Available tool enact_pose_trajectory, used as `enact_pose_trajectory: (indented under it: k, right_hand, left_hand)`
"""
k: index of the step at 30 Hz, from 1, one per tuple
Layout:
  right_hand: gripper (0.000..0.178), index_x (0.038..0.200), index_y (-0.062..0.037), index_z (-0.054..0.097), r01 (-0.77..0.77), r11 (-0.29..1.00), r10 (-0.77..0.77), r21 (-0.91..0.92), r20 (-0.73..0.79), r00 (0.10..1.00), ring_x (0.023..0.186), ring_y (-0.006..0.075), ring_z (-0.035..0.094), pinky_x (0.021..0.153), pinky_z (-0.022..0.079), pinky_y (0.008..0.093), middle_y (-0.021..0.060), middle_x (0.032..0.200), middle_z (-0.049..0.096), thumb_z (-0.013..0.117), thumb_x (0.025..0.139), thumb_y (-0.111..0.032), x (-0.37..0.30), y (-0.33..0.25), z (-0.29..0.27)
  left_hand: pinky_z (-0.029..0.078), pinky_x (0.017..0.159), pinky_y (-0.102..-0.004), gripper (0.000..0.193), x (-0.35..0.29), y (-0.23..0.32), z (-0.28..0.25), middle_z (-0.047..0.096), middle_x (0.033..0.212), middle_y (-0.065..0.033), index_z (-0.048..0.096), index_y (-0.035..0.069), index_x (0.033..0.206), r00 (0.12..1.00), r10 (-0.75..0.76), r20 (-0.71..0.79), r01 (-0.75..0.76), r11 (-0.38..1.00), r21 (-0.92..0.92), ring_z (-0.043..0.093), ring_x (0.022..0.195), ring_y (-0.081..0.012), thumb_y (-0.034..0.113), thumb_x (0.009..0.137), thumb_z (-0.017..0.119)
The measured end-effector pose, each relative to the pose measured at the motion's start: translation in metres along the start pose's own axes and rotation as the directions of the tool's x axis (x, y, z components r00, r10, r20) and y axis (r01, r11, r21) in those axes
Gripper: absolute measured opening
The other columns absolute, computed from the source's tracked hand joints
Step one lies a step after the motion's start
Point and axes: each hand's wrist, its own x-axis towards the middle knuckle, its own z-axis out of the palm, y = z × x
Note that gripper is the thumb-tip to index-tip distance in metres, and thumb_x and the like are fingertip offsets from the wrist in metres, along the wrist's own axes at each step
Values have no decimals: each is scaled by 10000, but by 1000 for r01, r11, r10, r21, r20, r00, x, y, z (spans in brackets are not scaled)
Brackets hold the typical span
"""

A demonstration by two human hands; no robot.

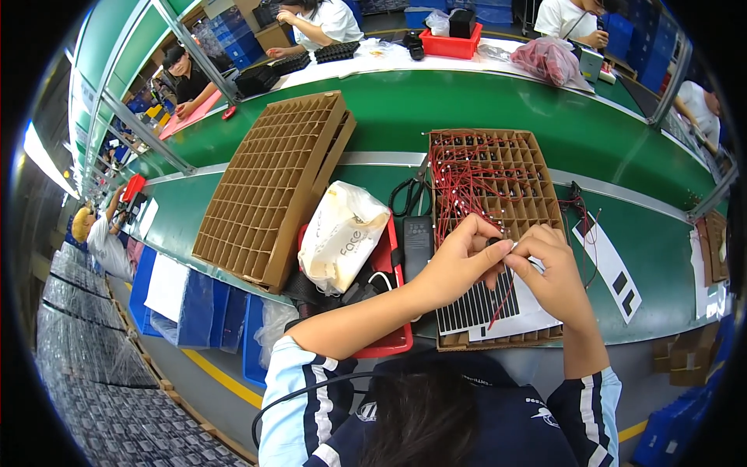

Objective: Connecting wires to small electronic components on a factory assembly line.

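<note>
Brown cardboard makes up the partitioned tray [537, 204] before us in the head view, its thin dividers crossing into rows of square cells. Over its far and left cells we see a loose tangle of thin, glossy red wires [459, 179] with small white tips, and dark little blocks sit in many of the cells.

Above the near half of that tray, our left hand [467, 257] and right hand [548, 265] meet fingertip to fingertip. Both are pinched on a small dark part [493, 241]; the fingers cover most of it, so we cannot tell its full shape. A red wire hangs just below them. Under the hands lies a flat sheet with black strips [476, 307], overlapping smooth white paper.

To the left of the tray we have black scissors [421, 177] with looped handles and, nearer, a matte black oblong case [418, 241] with rounded corners. Farther left, a crumpled white plastic bag [342, 237] rests in a shiny red bin [398, 338], beside tilted, stacked cardboard grids [261, 183]. On our right, a white sheet with black rectangles [605, 265] lies flat on the smooth green bench [661, 272].
</note>
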Motion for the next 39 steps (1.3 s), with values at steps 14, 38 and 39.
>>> enact_pose_trajectory:
  k: [14,38,39]
  right_hand:
    - [125,734,-46,582,-68,994,71,85,-32,997,738,187,440,724,306,304,35,735,478,596,761,-167,-1,-6,-2]
    - [152,749,-53,604,-49,994,45,102,44,998,784,200,460,742,318,320,37,767,504,616,756,-204,2,-1,-8]
    - [145,753,-53,607,-46,994,42,101,36,998,789,200,460,743,318,320,37,770,504,614,758,-198,1,-1,-8]
  left_hand:
    - [383,499,-201,192,-4,1,4,494,696,-39,361,31,944,991,110,-75,-120,983,-142,468,556,-74,157,886,494]
    - [431,570,-235,194,-4,3,4,535,768,-59,401,33,999,991,130,-32,-131,990,-60,532,605,-115,179,895,474]
    - [419,572,-204,187,-6,5,4,530,783,-51,407,11,964,993,116,-32,-117,992,-55,511,624,-76,155,884,495]
